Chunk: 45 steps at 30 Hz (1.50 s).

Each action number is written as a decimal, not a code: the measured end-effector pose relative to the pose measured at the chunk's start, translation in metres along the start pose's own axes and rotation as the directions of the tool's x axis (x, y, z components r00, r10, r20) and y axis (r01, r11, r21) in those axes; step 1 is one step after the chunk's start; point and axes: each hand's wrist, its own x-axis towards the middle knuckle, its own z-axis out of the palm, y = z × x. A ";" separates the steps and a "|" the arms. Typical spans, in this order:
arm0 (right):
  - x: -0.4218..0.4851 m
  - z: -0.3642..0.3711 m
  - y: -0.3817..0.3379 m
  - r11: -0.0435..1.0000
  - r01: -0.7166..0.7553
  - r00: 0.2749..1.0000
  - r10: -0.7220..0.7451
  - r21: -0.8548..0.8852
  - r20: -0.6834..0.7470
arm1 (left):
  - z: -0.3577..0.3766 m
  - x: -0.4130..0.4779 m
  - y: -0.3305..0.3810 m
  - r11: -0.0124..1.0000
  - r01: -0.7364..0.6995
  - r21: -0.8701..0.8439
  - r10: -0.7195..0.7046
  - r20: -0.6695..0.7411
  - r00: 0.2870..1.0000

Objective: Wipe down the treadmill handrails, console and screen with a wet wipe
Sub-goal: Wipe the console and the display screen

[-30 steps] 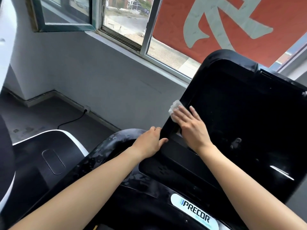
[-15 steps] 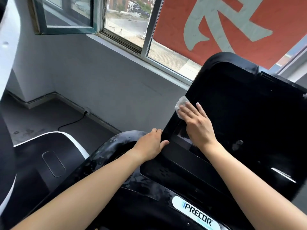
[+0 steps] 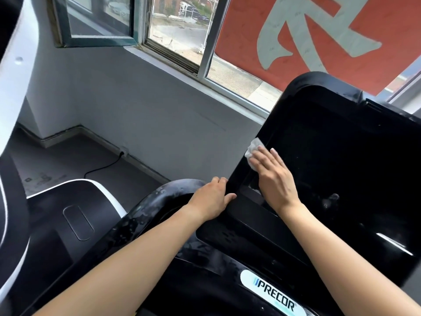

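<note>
Step in hand: wiping the left border of the console (image 3: 262, 224)
The right hand (image 3: 275, 176) lies flat, fingers straight, pressing the wet wipe (image 3: 253, 148) on the console's left border, beside the screen (image 3: 341, 156); the left hand (image 3: 211, 199) grips the console's lower left edge, fingers curled round it, as a brace. The handrail (image 3: 157, 199), left of and below the console, shows wet patches and is judged done. Next move: sweep the wipe across the screen with even pressure. No container is in view

Wipe (image 3: 253, 148) on screen's (image 3: 341, 169) left edge
</note>
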 end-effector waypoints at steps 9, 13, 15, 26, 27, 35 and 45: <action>-0.003 0.000 -0.006 0.994 -0.104 0.994 0.105 0.037 -0.019 | -0.001 0.000 0.000 1.000 0.009 -0.011 -0.009 0.002 1.000; 0.003 -0.003 0.005 0.991 -0.131 0.991 0.131 0.024 -0.015 | 0.000 0.000 0.000 1.000 0.008 -0.027 -0.008 0.006 1.000; 0.007 -0.003 0.005 0.983 -0.182 0.983 0.182 0.029 -0.017 | -0.001 0.000 0.000 1.000 0.009 -0.025 -0.009 0.002 1.000; -0.003 -0.002 -0.008 0.990 -0.126 0.991 0.122 0.057 0.056 | 0.000 0.000 0.002 0.999 0.020 -0.030 -0.020 0.005 1.000; 0.002 -0.004 -0.006 0.987 -0.152 0.988 0.149 0.056 0.050 | 0.001 0.000 0.002 0.999 0.021 -0.030 -0.021 0.010 1.000; -0.006 0.000 -0.018 0.979 -0.166 0.985 0.160 0.115 0.063 | 0.001 -0.001 0.003 0.998 0.036 -0.048 -0.036 0.004 0.999; 0.003 -0.004 -0.006 0.962 -0.256 0.966 0.252 0.098 0.051 | 0.002 -0.003 0.002 0.992 0.059 -0.116 -0.060 -0.007 0.998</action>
